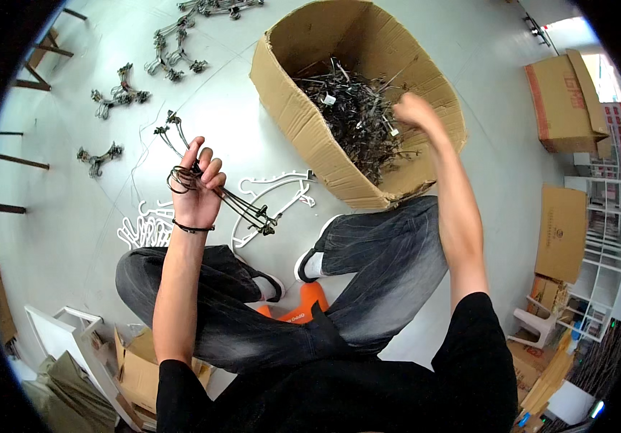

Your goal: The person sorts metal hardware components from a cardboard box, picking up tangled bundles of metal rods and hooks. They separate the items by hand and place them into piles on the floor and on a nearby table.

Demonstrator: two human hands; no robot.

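Observation:
My left hand (196,186), raised over the floor, grips several thin black cables with small fittings (253,211); their ends stick out above and below my fingers, with loops round them. My right hand (416,112) is closed inside the right part of a large open cardboard box (276,90), above a tangled heap of black wires and scraps with small white bits (343,123). What it holds, if anything, is hidden. White plastic hangers (148,231) lie on the floor below my left hand, and a larger white hanger frame (245,238) lies between that hand and the box.
Bundles of cables (119,94) lie at upper left, near dark metal legs (18,162). I sit on an orange seat (307,299). Cartons (563,101) and white shelving (602,238) line the right side; a white frame (80,346) and open carton (137,364) are at lower left.

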